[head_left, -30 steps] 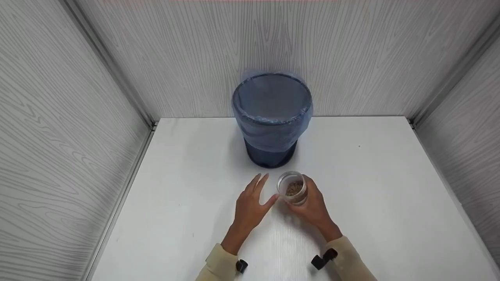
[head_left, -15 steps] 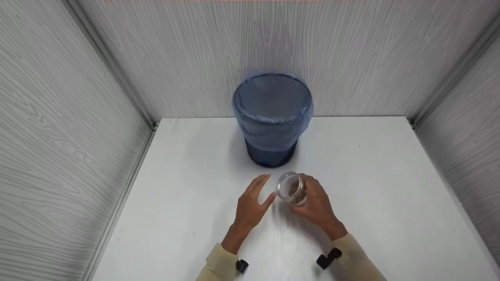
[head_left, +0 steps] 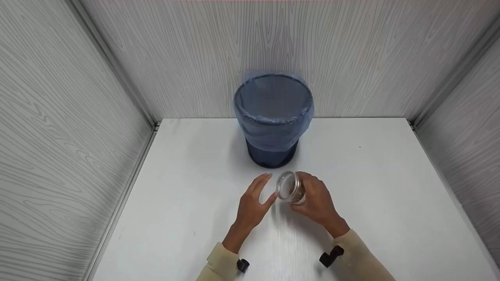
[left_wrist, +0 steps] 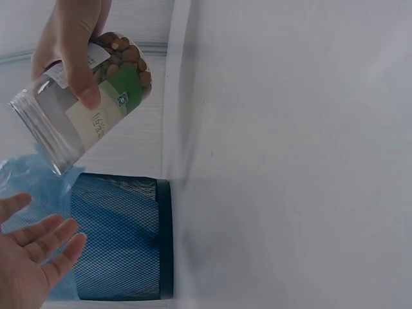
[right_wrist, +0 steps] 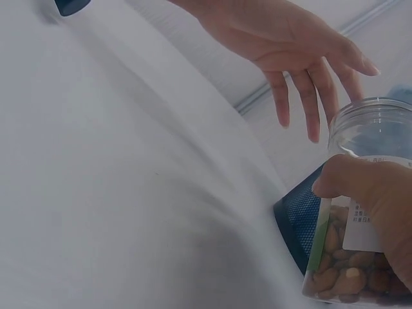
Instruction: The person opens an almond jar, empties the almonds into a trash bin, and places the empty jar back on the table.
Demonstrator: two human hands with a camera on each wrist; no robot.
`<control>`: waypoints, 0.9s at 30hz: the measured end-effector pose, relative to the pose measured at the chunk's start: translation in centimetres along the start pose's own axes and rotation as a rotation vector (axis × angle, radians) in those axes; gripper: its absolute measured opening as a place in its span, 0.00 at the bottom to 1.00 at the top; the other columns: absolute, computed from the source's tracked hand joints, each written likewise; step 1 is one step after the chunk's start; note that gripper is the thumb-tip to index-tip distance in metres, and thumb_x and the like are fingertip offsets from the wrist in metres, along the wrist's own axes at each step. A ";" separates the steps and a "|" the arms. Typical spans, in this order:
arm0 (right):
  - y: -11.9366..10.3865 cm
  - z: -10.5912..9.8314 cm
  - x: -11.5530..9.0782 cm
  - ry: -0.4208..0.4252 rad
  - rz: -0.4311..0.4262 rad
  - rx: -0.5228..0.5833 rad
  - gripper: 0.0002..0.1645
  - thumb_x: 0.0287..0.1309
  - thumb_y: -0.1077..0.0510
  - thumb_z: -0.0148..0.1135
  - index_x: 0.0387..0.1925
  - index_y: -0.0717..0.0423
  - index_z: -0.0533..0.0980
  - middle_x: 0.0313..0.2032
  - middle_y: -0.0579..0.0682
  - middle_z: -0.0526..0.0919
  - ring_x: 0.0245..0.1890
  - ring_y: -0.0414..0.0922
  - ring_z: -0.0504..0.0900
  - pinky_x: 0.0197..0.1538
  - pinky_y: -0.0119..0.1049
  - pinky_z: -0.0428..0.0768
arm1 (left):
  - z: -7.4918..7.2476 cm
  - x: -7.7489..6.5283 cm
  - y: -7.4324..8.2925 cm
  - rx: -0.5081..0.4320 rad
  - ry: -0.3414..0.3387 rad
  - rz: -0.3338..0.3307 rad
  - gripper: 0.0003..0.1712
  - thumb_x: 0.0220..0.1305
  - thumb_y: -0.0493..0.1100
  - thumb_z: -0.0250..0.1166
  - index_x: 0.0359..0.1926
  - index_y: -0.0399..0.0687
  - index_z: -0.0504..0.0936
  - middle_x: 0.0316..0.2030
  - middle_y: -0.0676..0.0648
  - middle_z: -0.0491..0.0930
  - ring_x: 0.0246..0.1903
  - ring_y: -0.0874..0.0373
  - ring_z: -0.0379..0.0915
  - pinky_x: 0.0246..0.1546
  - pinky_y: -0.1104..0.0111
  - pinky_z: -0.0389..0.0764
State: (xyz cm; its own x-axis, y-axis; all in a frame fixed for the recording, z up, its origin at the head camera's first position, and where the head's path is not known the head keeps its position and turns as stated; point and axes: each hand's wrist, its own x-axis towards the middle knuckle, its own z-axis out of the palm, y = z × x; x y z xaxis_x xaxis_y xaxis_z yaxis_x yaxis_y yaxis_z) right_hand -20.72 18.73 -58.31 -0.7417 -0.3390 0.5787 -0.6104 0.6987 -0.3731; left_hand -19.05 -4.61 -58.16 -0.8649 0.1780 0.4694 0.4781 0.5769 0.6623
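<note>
My right hand (head_left: 317, 202) grips a clear jar (head_left: 286, 186), its lidless mouth tilted toward the left. Brown nuts (right_wrist: 351, 280), almond-like in shape, lie in the bottom part of the jar in the right wrist view. White and green labels (left_wrist: 125, 87) wrap its side, and the thumb presses across them. Facing the mouth is my left hand (head_left: 250, 205), fingers spread and slightly bent with the thumb apart, nothing in the palm (left_wrist: 19, 273). Its thumb tip comes right up to the jar's rim in the head view.
Behind the hands stands a blue mesh waste bin (head_left: 270, 158) lined with a thin blue plastic bag (head_left: 273, 134). Grey wood-grain panels (head_left: 195, 58) enclose the white table (head_left: 375, 187) at the back and both sides. Small black devices (head_left: 243, 265) sit at both cuffs.
The right hand has tipped the jar further left, so its mouth faces the left hand more and fewer nuts show from above. The left hand has barely moved.
</note>
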 end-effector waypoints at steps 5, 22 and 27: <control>-0.2 -0.3 0.3 -0.006 -0.023 -0.064 0.56 0.33 0.50 0.86 0.66 0.57 0.70 0.57 0.54 0.79 0.55 0.53 0.80 0.56 0.53 0.77 | 0.2 0.2 0.0 -0.005 -0.007 0.014 0.36 0.71 0.63 0.61 0.73 0.53 0.71 0.69 0.50 0.70 0.68 0.55 0.68 0.62 0.57 0.75; -0.6 -1.2 1.4 -0.060 -0.092 -0.240 0.62 0.25 0.49 0.88 0.67 0.60 0.69 0.59 0.57 0.78 0.57 0.56 0.78 0.59 0.54 0.77 | 0.6 0.5 0.5 -0.011 -0.006 0.056 0.38 0.70 0.63 0.62 0.74 0.52 0.68 0.71 0.51 0.67 0.70 0.55 0.65 0.64 0.56 0.73; -0.6 -1.2 1.5 -0.074 -0.118 -0.274 0.61 0.26 0.50 0.87 0.67 0.60 0.69 0.59 0.57 0.77 0.57 0.55 0.78 0.60 0.54 0.76 | 0.8 0.6 0.8 -0.023 -0.016 0.062 0.38 0.71 0.63 0.62 0.74 0.48 0.69 0.71 0.49 0.67 0.70 0.54 0.64 0.65 0.57 0.72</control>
State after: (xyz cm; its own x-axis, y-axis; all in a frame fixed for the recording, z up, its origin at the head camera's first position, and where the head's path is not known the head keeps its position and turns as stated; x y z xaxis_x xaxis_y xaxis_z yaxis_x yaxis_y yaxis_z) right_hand -21.20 18.55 -56.36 -0.6949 -0.4658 0.5479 -0.6033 0.7923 -0.0916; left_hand -19.34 -3.40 -57.86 -0.8358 0.2252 0.5006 0.5339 0.5458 0.6458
